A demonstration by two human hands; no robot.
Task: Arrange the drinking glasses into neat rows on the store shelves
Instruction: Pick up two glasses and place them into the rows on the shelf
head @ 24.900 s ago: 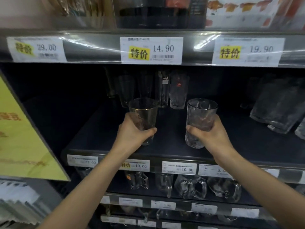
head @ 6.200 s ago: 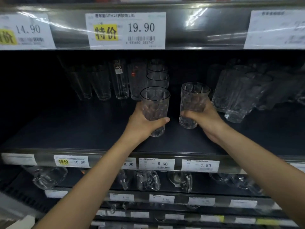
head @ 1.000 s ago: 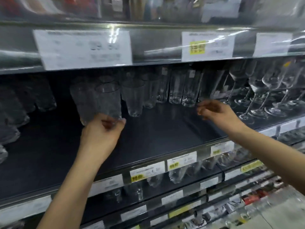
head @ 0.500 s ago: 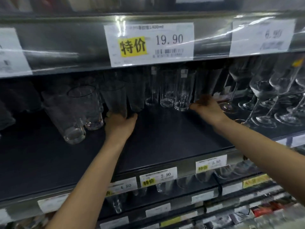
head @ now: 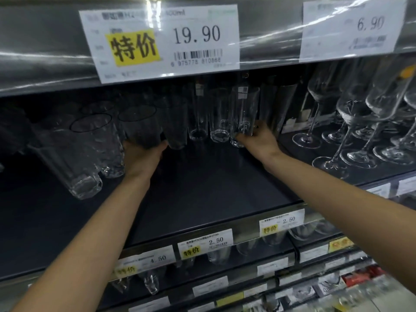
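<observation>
Requesting location and grip status for both held items. (Trainee)

Item one, the tall glass [head: 244, 109]: upright at the back of the shelf [head: 202, 194], directly below the right end of the 19.90 price tag [head: 162, 41]. The right hand [head: 258, 141] wraps its lower wall, fingers [head: 256, 129] curled round the far side. Item two, the smoky tumbler [head: 139, 129]: below the tag's left half, at similar depth. The left hand [head: 144, 158] cups its base, thumb on one side, fingers on the other. (Instructor)

Handling characteristics? (Trainee)

Judged rigid, smooth and brittle; light enough for one hand each. The tall glass is narrow and probably tips easily, so hold low on the wall near the thick base, never by the rim. Two similar clear glasses [head: 219, 118] stand just beside it, toward the tag's centre; wall-to-wall knocks risk chipping. Set down gently. (Instructor)

Surroundings? (Trainee)

The textured tumblers [head: 99, 143] stand beyond the tag's left edge. The stemmed wine glasses [head: 360, 131] stand well beyond its right edge. Whether the rows behind are straight cannot be told; the back is dark. (Instructor)
</observation>
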